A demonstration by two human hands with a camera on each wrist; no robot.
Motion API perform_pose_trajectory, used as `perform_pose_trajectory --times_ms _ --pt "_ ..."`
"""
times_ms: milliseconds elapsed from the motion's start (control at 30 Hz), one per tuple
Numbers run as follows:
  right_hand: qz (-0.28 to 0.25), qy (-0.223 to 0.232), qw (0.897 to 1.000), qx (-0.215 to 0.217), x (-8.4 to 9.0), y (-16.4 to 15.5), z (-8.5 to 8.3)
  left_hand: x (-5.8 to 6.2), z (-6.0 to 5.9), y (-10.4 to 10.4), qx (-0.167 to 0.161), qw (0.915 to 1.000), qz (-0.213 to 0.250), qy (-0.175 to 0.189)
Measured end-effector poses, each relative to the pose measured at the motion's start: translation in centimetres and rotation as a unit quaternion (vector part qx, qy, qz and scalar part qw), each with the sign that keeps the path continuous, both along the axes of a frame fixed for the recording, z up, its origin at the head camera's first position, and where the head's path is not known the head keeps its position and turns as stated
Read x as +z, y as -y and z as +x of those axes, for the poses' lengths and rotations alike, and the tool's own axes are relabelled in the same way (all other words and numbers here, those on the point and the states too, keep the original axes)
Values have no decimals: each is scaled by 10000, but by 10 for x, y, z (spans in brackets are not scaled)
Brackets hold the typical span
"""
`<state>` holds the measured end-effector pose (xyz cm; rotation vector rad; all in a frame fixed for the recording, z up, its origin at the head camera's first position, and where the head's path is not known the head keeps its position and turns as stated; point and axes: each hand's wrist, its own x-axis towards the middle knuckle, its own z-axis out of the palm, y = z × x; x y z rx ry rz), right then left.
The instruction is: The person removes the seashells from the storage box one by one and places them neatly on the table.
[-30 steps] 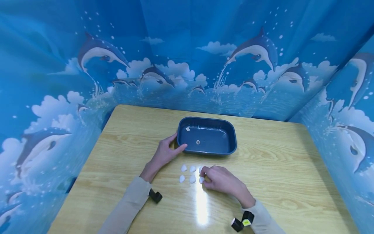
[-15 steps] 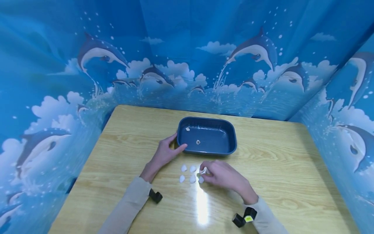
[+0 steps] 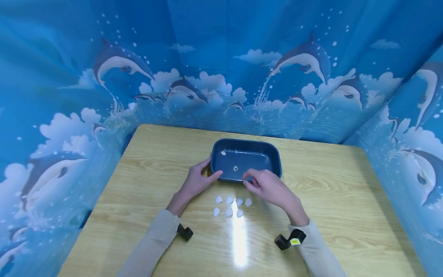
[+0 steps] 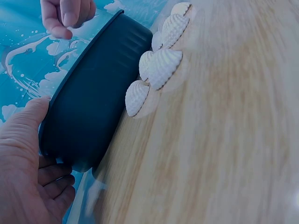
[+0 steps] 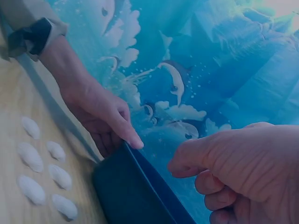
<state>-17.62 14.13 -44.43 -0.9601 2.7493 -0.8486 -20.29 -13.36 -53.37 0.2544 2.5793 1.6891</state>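
A dark blue rectangular tub (image 3: 254, 165) stands on the table. Two small pale seashells, one farther back (image 3: 223, 153) and one nearer the middle (image 3: 235, 168), lie inside it. My left hand (image 3: 197, 181) holds the tub's near left corner, its thumb on the rim and its fingers round the outer wall. Over the tub's near rim hovers my right hand (image 3: 268, 184), fingers bent and a gap between thumb and forefinger; no object shows in it. In front of the tub several white ribbed seashells (image 3: 229, 212) lie in two rows, also seen as shells (image 4: 166, 69) in the left wrist view.
The wood-grain table (image 3: 328, 200) reaches out on both sides of the tub. A blue dolphin-print curtain (image 3: 214, 57) hangs behind it and along both sides. A bright glare streak falls on the wood below the shells.
My right hand has left the seashells and moved forward to the tub's near rim, uncovering shells at the right of the rows. My left hand keeps its hold on the tub.
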Motion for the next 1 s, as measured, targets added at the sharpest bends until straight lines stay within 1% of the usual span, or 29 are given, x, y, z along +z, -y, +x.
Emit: perform_pose_trajectory --times_ms 200,333,400,533,633,833,1000 --pt "201 -73 9992 -333 -11 -2 -22 0 0 0 3 10000 -15 46" --pt "436 24 9975 -547 -20 -1 -38 0 0 0 5 10000 -23 57" --pt "582 110 9966 -578 -25 0 -45 0 0 0 15 10000 -46 41" --pt "869 268 9942 -573 -31 5 -59 -1 0 -1 43 10000 -60 10" --pt "968 324 9932 -563 -35 10 -68 -1 0 -1 72 10000 -55 12" --pt "953 397 9937 -423 -45 20 -81 1 1 0 26 9999 -94 23" --pt "854 479 9947 -304 -50 27 -85 -1 0 0 23 10000 -40 -12"
